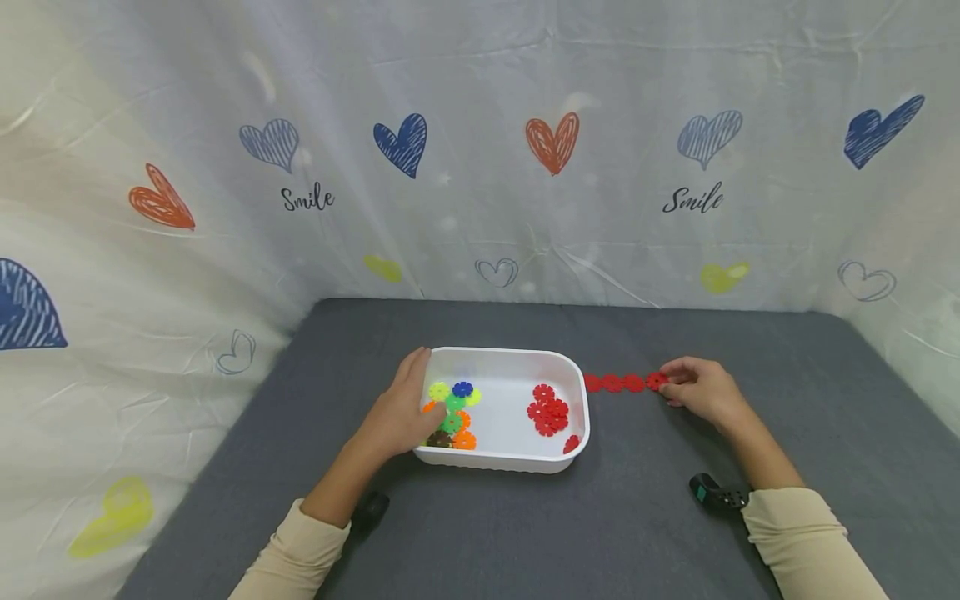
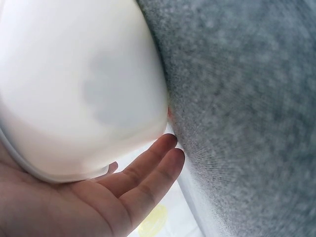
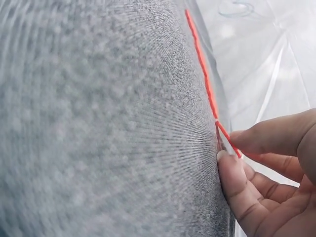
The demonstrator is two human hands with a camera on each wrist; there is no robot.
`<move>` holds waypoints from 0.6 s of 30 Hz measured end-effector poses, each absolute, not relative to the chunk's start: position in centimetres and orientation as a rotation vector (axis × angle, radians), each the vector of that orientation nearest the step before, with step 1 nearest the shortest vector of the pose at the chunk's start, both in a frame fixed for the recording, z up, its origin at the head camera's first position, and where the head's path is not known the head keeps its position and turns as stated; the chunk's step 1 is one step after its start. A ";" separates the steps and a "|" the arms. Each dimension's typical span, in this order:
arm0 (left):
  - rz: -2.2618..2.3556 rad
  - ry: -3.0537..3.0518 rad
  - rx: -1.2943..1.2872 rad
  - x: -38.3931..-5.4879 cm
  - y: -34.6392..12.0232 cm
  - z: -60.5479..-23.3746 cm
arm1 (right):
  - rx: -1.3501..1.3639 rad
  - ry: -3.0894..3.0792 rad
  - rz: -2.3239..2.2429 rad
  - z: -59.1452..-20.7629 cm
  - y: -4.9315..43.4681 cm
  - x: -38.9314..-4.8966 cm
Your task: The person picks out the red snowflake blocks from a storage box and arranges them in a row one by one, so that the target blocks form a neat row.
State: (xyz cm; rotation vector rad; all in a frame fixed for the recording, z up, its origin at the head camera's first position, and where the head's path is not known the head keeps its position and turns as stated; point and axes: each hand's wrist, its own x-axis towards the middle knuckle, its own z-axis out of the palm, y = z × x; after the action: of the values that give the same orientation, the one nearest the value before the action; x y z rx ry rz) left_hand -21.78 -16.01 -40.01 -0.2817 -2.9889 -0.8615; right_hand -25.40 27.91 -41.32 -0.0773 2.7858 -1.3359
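You have one red chain, four visible discs seemingly joined, on the desk beside the white tray, your right hand pinching its end, your left hand clamped on the tray, loose red discs inside left unjoined.
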 end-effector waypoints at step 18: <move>-0.860 -2.978 -0.330 -21.7 -16.2 -39.8 | -0.067 2.886 -1.108 -41.3 28.3 -25.3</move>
State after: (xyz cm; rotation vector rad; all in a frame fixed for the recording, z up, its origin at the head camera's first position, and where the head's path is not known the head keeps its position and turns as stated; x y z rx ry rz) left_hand -21.66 -16.19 -39.84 -0.3296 -2.9779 -0.8599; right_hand -25.30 28.28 -41.31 -0.0667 2.8856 -1.1077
